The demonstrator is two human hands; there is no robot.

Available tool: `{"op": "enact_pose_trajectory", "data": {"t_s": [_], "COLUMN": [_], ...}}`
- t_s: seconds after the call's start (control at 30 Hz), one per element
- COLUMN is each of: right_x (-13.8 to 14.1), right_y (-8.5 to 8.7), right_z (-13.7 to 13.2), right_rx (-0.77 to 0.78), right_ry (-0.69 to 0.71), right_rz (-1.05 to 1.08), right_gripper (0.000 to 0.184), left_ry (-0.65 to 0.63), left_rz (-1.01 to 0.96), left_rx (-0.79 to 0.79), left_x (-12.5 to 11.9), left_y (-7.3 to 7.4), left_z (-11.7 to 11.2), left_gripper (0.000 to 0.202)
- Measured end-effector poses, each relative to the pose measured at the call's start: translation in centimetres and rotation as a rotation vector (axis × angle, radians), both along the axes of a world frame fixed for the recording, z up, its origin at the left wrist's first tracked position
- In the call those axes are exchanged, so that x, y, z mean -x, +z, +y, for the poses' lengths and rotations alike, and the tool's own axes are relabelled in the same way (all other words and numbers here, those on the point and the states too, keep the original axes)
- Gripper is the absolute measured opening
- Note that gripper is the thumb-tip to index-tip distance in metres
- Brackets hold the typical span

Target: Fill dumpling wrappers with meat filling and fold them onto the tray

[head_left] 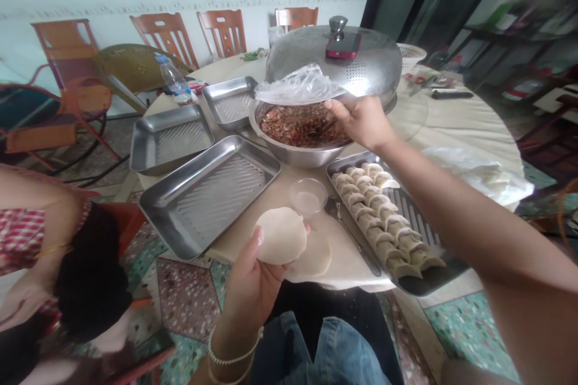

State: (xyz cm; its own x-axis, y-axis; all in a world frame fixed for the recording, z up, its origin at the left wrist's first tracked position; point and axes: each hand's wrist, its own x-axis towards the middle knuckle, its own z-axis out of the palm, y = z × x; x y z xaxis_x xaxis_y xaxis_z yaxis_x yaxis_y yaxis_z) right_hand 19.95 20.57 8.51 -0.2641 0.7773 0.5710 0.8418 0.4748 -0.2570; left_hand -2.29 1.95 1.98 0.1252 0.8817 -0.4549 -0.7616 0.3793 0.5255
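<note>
Between the fingers and thumb of my left hand [262, 280] is a round, pale dumpling wrapper [280, 236]. Another wrapper [313, 257] lies on the table just beyond it. My right hand [366, 120] reaches over the rim of a steel bowl [298, 156] of minced filling [293, 123]. Its fingers are closed around a thin utensil dipping into the filling, whose kind I cannot make out. Crumpled clear plastic [298, 85] partly covers the bowl's far side. To the right, a metal tray [418, 204] bears rows of folded dumplings [379, 216].
A small clear dish [308, 195] and a long metal utensil [354, 234] lie near the front edge. Metal trays [212, 192] stand left. Behind the bowl is a large lid [374, 66] topped by a red phone [343, 46]. A seated person's arm [49, 234] is at left.
</note>
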Motion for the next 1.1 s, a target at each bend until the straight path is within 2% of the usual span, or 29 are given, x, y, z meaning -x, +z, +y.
{"op": "enact_pose_trajectory", "data": {"t_s": [0.1,0.27,0.5,0.7,0.87,0.97,1.1], "right_x": [-0.1,-0.3,-1.5,-3.2,-4.0,-3.6,-2.2], "right_y": [-0.5,-1.1,-0.6,-0.9,-0.6,0.0,-0.1], "right_z": [0.4,1.0,0.6,-0.3,-1.9,-4.5,-9.9], "right_rx": [0.075,0.124,0.186,0.183,0.204,0.208,0.144], "right_ry": [-0.004,-0.051,-0.043,-0.052,-0.008,0.053,0.159], "right_rz": [0.309,0.591,1.054,1.171,1.257,1.280,1.218], "right_gripper": [0.059,0.058,0.032,0.027,0.033,0.033,0.019], "left_ry": [0.011,-0.003,0.074,0.028,-0.035,-0.071,-0.156], "left_rz": [-0.005,-0.027,-0.027,-0.094,-0.143,-0.167,-0.198], "left_rx": [0.015,-0.011,-0.001,-0.085,-0.138,-0.145,-0.123], "left_x": [0.1,0.1,-0.3,-0.9,-1.3,-1.6,-2.1], "left_y": [0.4,1.3,2.3,2.9,3.4,3.7,3.8], "left_z": [0.0,0.0,0.8,2.3,3.0,3.4,3.5], "left_gripper": [0.050,0.053,0.048,0.040,0.037,0.038,0.039]}}
